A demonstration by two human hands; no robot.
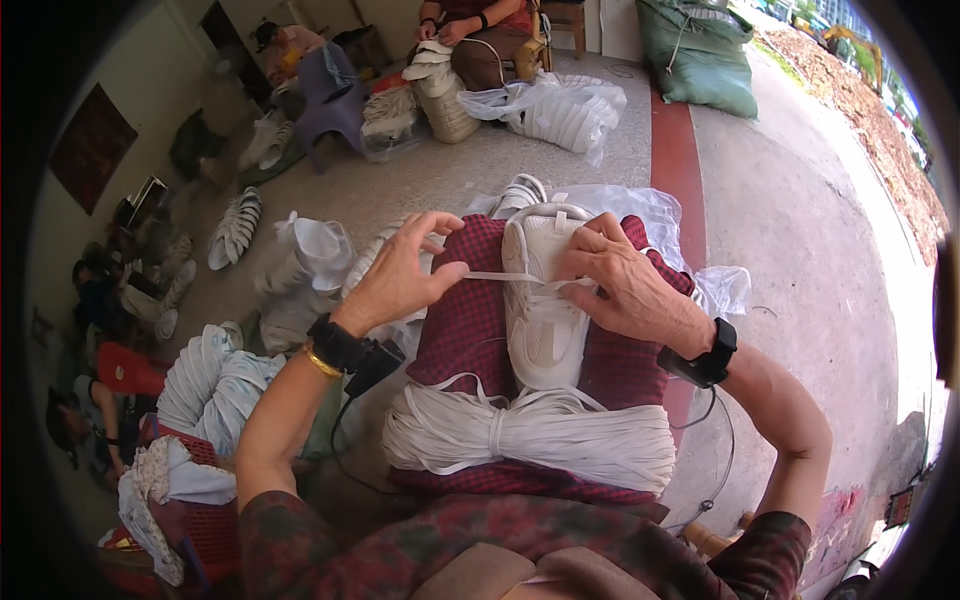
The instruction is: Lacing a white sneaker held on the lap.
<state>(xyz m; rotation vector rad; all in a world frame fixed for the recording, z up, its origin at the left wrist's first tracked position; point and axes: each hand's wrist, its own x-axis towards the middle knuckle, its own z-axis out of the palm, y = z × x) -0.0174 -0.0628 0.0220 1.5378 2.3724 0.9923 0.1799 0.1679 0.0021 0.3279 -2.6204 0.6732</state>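
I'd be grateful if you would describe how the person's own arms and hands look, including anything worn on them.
Both the left hand and right hand are gloveless. Each wrist wears a black strap with a dark boxy device; a dark cable hangs near each. A gold-coloured bracelet circles the left wrist. The short sleeves are dark with a reddish pattern.

On the cloth (455, 330), bundled laces (540, 437) lie before the shoe (545, 340).

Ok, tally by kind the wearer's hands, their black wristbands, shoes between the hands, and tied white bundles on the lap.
Left hand, right hand: 2
Black wristbands: 2
White shoe: 1
Tied white bundle: 1
Total: 6
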